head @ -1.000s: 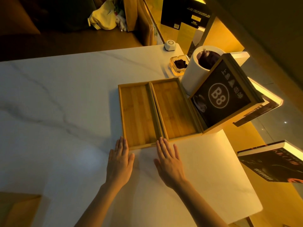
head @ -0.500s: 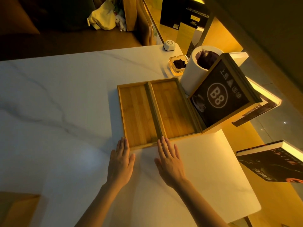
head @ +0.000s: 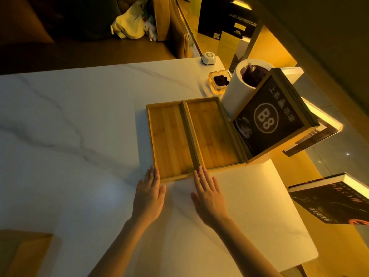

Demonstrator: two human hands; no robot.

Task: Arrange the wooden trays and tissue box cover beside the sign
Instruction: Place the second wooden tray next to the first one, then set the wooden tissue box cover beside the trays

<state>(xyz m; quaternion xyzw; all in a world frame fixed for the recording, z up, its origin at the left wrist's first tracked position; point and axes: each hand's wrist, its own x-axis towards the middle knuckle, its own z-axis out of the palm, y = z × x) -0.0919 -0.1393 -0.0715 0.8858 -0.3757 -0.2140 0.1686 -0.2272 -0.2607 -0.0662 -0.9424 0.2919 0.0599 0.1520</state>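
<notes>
Two shallow wooden trays lie side by side on the white marble table, the left tray touching the right tray. The right tray's far side sits against a wood-framed black sign marked "B8". My left hand lies flat with fingertips at the left tray's near left corner. My right hand lies flat with fingertips touching the near edge where the two trays meet. Neither hand holds anything. No tissue box cover is recognisable.
Behind the sign stands a white cylindrical bin with a dark liner. A glass ashtray and a small white device sit at the far right corner. Books lie on lit shelves past the table's right edge.
Both hands stay flat at the trays' near edge. The trays appear nudged slightly away from me, toward the sign.
</notes>
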